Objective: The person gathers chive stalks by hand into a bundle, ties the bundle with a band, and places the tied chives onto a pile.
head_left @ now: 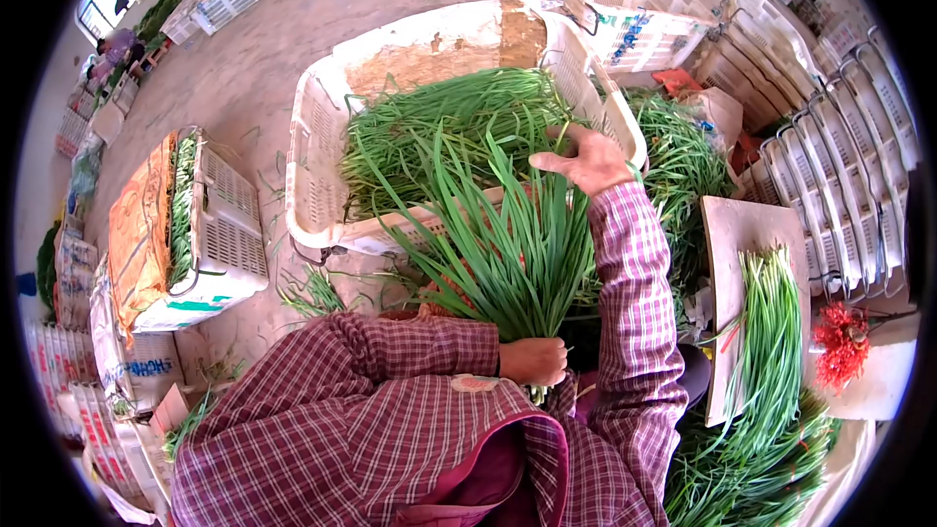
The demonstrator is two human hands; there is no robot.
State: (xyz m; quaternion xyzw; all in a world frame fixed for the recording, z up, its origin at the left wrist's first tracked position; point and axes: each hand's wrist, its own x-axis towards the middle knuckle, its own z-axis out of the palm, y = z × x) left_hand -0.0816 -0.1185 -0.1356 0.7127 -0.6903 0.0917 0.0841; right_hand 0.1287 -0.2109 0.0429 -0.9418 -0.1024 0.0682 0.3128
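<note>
My left hand is wrapped round the lower stalks of a bunch of long green leaves, which fans out upward. My right hand is at the upper right of the bunch, thumb and fingers apart, close to the leaf tips; its fingertips are partly hidden. Beyond the bunch, a white plastic crate holds more green leaves laid in a pile. To the right, a board carries a sheaf of green stalks.
Loose greens lie right of the crate. Stacked crates stand at the far right, near red ties. A filled crate with orange cloth is at left. Another white crate stands behind. People sit at the far left.
</note>
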